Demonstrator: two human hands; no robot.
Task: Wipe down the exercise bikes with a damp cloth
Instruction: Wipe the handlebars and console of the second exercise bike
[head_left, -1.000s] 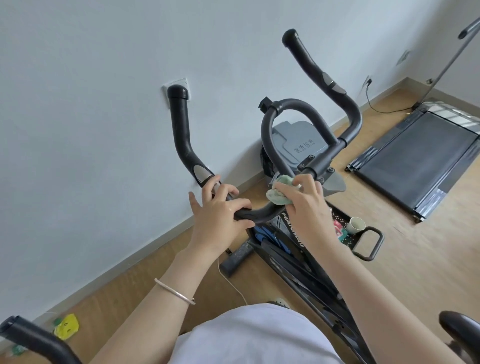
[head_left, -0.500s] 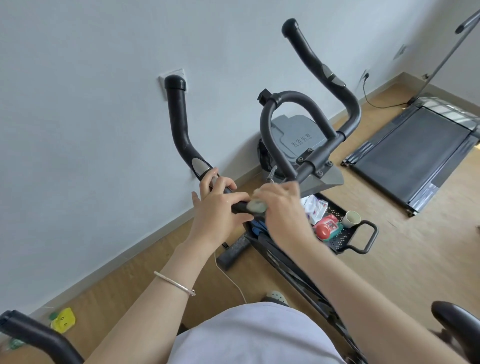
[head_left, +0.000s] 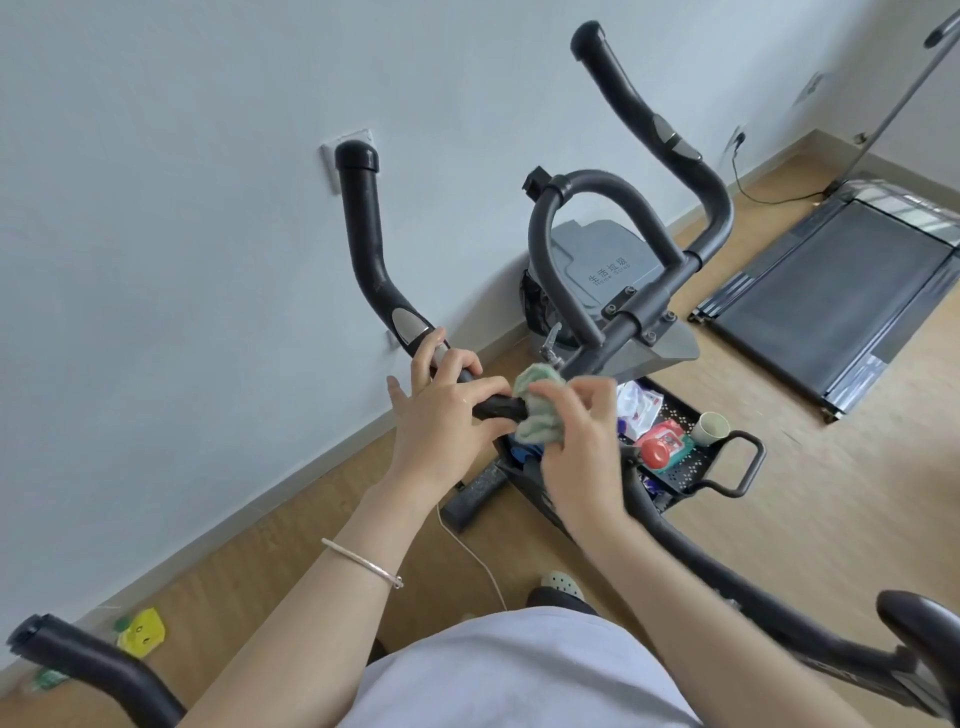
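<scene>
Far to the left of the left grip, low by the skirting, lies one small yellow object (head_left: 140, 630), and one black padded bar (head_left: 78, 660) pokes in from the bottom corner. The exercise bike (head_left: 639, 306) has two upswept handlebar horns. One horn (head_left: 363, 244) rises just above the left grip and the other horn (head_left: 634, 98) is well up and right of the right grip, with one loop bar (head_left: 587, 192) between them. The left grip (head_left: 441, 415), one thin bracelet (head_left: 363, 564) on its wrist, is clenched round the black handlebar just below a silver sensor pad (head_left: 408, 327). Just right of it sits the one cloth (head_left: 540, 410), pale green, crumpled into a wad against the bar. The right grip (head_left: 582, 441) clasps that wad, fingers curled over it. Beyond the right grip stands one grey bin (head_left: 597, 265). Below and right of it, one black perforated tray (head_left: 691, 467) holds one cup (head_left: 711, 427) and some packets. Farthest right, one treadmill (head_left: 841, 301) lies on the floor.
</scene>
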